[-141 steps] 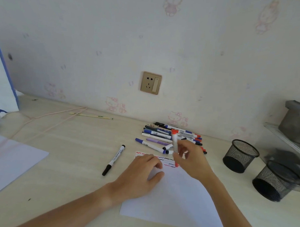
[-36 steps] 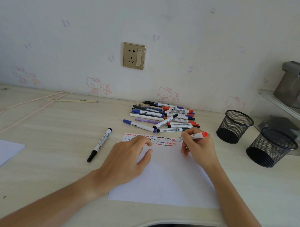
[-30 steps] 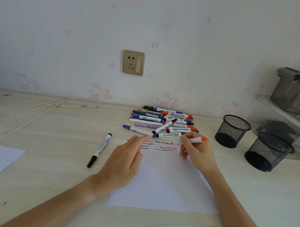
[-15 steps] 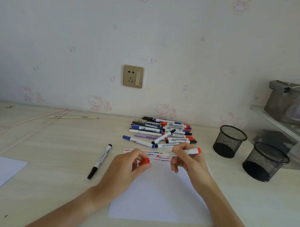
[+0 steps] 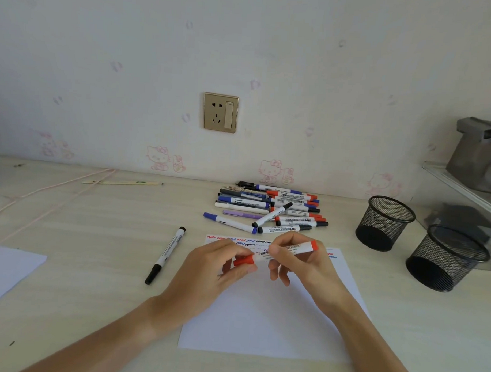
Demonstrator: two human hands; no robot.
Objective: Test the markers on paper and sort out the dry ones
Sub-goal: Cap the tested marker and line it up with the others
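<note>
red cap (image 5: 243,260) pinched in the left hand (image 5: 216,271) is meeting the writing end of the red marker (image 5: 285,251), whose white barrel the right hand (image 5: 300,260) holds in a curled finger-and-thumb grip – both hands narrow and closed on their pieces, just above the top of the paper sheet (image 5: 265,311). it looks like the recapping step after a test, though i cannot tell whether the cap is fully seated.

what could go wrong: if the cap goes on crooked or only halfway, the tip may mark the fingers or dry out later. the hands sit low over the row of squiggles (image 5: 237,241), so a slip could smear fresh ink or drag the sheet, which nothing pins down now. a bigger risk is sorting – the red wavy lines on the sheet are partly hidden by the hands, so judging this marker wet or dry from here is unsure, and it could land in the wrong holder.

around it: the pile of markers (image 5: 268,209) lies just beyond the sheet, near enough that a reach over it could scatter it. two black mesh pen holders (image 5: 385,224) stand well to the right, the way to them open. a lone black marker (image 5: 166,255) lies left of the sheet – apart from the pile. a second sheet (image 5: 7,272) rests at the table's (image 5: 97,264) left edge, and a wall socket (image 5: 220,112) sits above.
</note>
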